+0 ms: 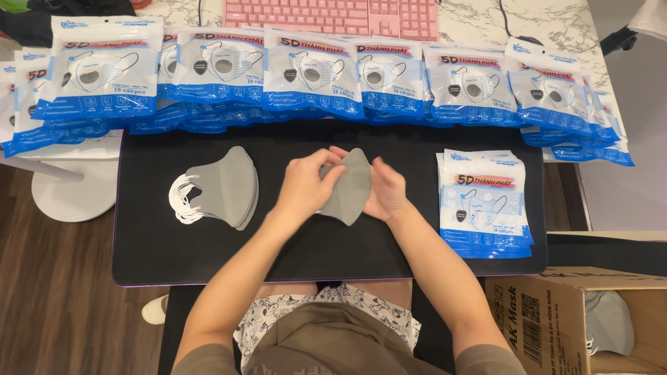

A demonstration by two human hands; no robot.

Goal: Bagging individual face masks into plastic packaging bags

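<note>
Over the middle of a black desk mat (pixel 208 257), my left hand (pixel 306 184) and my right hand (pixel 385 189) hold a small bundle of folded grey face masks (pixel 347 191) between them. The left fingers pinch its upper left edge; the right palm cups its right side. To the left on the mat lies a stack of the same grey masks (pixel 226 186) with white ear loops (pixel 182 201) fanned out to the left. At the mat's right side rests a pile of flat white-and-blue mask bags (pixel 483 201).
A long row of filled white-and-blue mask packs (pixel 319 73) lines the far edge of the mat. A pink keyboard (pixel 333 15) sits behind them. An open cardboard box (pixel 556 319) with grey masks inside stands at the lower right. A white round stand (pixel 69 191) sits at left.
</note>
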